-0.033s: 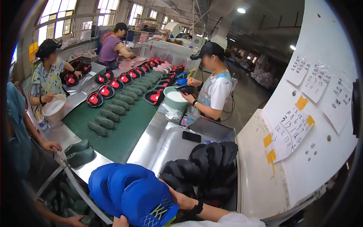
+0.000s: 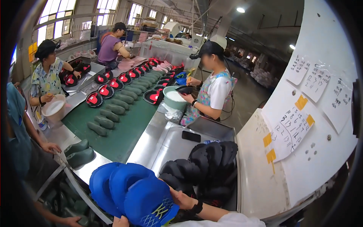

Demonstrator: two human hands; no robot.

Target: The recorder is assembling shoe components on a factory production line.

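I hold a fanned stack of three blue shoe soles [image 2: 124, 185] low in the view; the front one carries a yellow and white pattern. My right hand [image 2: 182, 198], with a black band at the wrist, grips the stack's right side. Only the fingers of my left hand [image 2: 120, 222] show at the lower edge, under the blue soles, touching them. Just right of my right hand, a pile of black soles [image 2: 206, 166] lies on the steel table [image 2: 159, 143].
A green conveyor belt [image 2: 126, 132] carries green shoe lasts [image 2: 109, 113] and black-and-red shoe parts [image 2: 104, 90]. A person across the table brushes over a pale green bowl [image 2: 172, 99]. Other workers stand left. A black phone [image 2: 191, 136] lies nearby. A white board [image 2: 302, 151] with paper notes stands right.
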